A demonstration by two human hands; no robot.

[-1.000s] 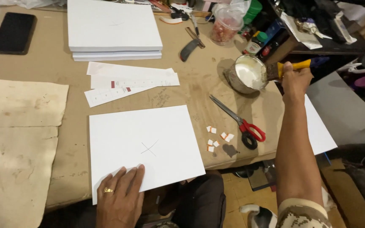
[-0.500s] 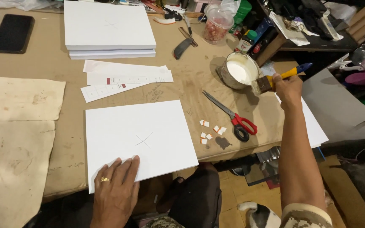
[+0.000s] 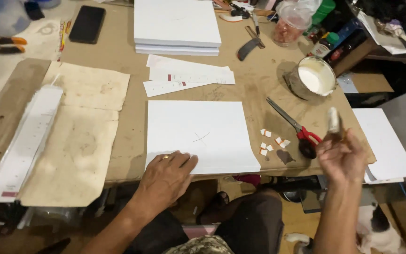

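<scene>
Pressing white sheet point(image 3: 198, 134) under left hand point(image 3: 165, 176), brush point(image 3: 333, 121) in right hand point(image 3: 341, 160)

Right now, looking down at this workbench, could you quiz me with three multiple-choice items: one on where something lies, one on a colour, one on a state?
1. Where does the left hand rest?
A. on the near edge of the white sheet
B. on the black phone
C. inside the tin

2. What colour are the handles of the scissors?
A. blue
B. red
C. green

3. What is the state of the right hand?
A. flat on the table
B. empty and spread wide
C. raised off the table, holding a brush with a whitish tip

Answers:
1. A, its fingers lie on the sheet's near edge.
2. B, red loops show beside the small paper bits.
3. C, the hand is lifted with the brush upright in its grip.
</scene>
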